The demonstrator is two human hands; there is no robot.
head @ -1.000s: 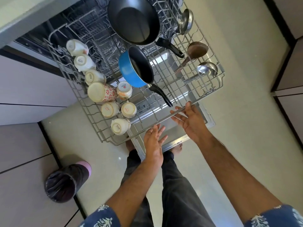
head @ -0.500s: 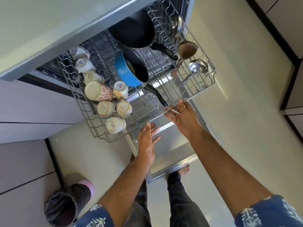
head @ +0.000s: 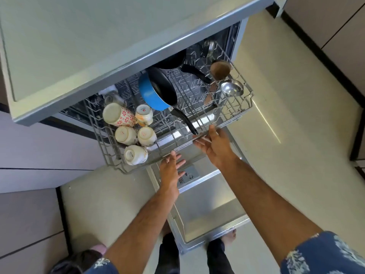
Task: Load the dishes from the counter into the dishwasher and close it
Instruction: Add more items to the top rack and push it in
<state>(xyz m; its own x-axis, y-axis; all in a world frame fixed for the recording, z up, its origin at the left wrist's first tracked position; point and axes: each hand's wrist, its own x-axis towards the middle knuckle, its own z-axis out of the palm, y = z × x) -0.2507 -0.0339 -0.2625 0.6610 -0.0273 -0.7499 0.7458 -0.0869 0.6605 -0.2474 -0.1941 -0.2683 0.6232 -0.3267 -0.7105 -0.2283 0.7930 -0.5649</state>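
The grey wire dishwasher rack sticks halfway out from under the counter. It holds several upturned cups, a flowered mug, a blue pan, a black pan partly hidden by the counter, and metal ladles. My left hand presses its straight fingers against the rack's front edge. My right hand touches the same edge further right, fingers spread. The open dishwasher door lies flat below my arms.
A dark bin with a pink rim stands on the floor at the lower left. White cabinet fronts line the left side. Dark-edged cupboards run along the right. My feet stand by the door's front edge.
The rack has slid further in under the counter, with both hands following its front edge. More of the cups and the black pan are now hidden. The view has shifted toward the counter.
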